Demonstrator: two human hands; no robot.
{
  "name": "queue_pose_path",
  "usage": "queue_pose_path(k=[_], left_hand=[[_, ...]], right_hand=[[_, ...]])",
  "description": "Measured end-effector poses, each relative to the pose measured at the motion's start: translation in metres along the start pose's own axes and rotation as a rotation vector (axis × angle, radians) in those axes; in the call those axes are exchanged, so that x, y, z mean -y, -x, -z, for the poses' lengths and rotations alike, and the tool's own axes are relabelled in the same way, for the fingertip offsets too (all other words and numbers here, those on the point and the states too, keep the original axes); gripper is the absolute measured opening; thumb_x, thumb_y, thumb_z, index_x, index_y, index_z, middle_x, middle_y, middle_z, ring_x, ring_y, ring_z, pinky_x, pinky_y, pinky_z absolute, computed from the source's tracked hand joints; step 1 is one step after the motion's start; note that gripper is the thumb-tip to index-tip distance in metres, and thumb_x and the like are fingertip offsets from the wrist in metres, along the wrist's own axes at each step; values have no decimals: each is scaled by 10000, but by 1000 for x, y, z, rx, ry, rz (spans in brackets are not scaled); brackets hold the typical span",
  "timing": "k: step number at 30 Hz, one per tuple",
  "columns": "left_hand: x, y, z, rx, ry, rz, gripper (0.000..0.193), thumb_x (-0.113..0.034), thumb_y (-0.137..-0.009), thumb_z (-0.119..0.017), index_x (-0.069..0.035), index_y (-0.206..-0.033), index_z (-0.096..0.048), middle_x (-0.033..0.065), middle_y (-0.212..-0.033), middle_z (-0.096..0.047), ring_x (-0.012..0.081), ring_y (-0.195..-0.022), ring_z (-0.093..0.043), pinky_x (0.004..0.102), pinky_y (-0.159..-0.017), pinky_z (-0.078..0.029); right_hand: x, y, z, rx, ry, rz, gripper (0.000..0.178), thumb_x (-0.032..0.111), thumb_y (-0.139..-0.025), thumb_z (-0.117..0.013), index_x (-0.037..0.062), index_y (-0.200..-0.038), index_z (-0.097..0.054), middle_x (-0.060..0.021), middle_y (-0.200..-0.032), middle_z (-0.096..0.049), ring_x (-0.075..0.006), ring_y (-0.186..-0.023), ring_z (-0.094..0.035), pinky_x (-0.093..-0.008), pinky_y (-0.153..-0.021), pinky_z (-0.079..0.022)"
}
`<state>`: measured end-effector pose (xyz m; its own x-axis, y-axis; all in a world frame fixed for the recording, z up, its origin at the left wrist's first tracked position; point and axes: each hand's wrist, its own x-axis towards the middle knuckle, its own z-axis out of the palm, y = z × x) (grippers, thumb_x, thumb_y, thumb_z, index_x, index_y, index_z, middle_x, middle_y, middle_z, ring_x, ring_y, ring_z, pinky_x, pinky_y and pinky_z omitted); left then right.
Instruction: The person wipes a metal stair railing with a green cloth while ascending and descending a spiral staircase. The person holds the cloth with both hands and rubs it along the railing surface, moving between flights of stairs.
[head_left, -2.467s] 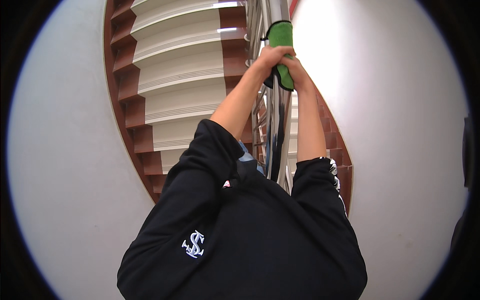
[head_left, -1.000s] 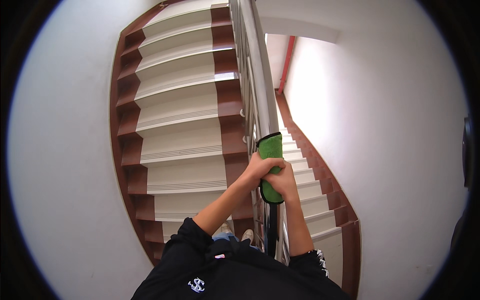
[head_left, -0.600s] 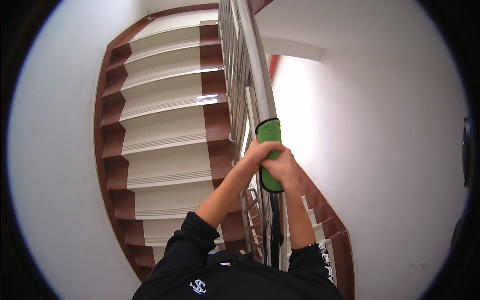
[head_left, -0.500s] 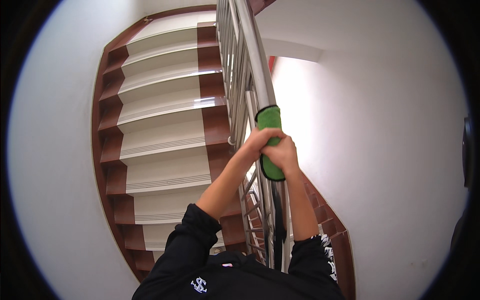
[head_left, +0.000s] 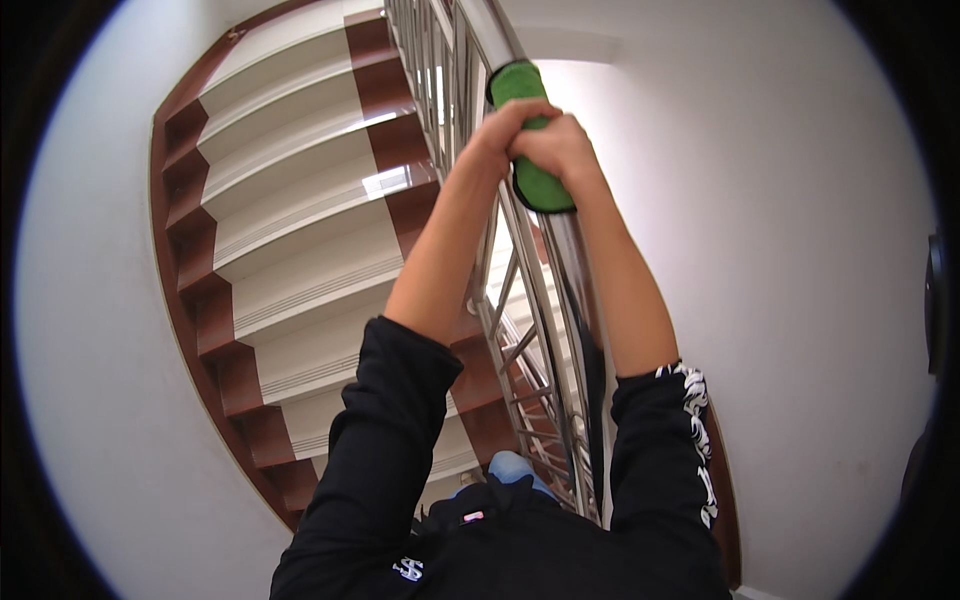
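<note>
A green cloth (head_left: 545, 190) with black edging is wrapped around the round metal handrail (head_left: 490, 30). My left hand (head_left: 497, 132) grips the cloth from the left side, fingers curled over its top. Against it, my right hand (head_left: 560, 146) grips from the right, and the two hands touch. Both arms stretch far forward up the rail. The underside of the cloth and the thumbs are mostly hidden.
Cream stair treads (head_left: 320, 240) with dark red borders climb on the left. Below the handrail stand metal balusters (head_left: 520, 350). A white wall (head_left: 780, 250) rises on the right, another wall (head_left: 85, 300) on the left. A blue-clad knee (head_left: 515, 470) shows below me.
Both hands have slid the green cloth farther up the handrail, away from my body. My arms are stretched out more, and the view of the stairs has tilted.
</note>
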<state>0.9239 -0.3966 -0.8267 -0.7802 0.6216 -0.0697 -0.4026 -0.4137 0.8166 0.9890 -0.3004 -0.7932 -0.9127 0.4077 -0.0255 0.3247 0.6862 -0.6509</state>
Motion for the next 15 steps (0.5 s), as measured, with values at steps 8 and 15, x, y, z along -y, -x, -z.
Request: queue_pose_path(k=[8, 15], left_hand=[[-24, -6, -5, -5, -19, 71, 307, -242, -806, -771, -18, -994, -676, 102, -914, -705, 216, -781, -688, 346, -743, -569], [4, 12, -10, -228, -166, -1, 255, -247, -785, -769, -57, -927, -674, 65, -882, -695, 184, -754, -667, 321, -701, -538]], right_hand=[[15, -10, 1, -65, -31, 20, 546, 339, -554, -781, -9, -973, -748, -188, -1025, -749, -306, -951, -736, -358, -864, -591], [-13, 27, -14, -164, -100, 168, 405, 301, -603, -748, -43, -816, -732, -229, -861, -740, -370, -858, -738, -405, -806, -600]])
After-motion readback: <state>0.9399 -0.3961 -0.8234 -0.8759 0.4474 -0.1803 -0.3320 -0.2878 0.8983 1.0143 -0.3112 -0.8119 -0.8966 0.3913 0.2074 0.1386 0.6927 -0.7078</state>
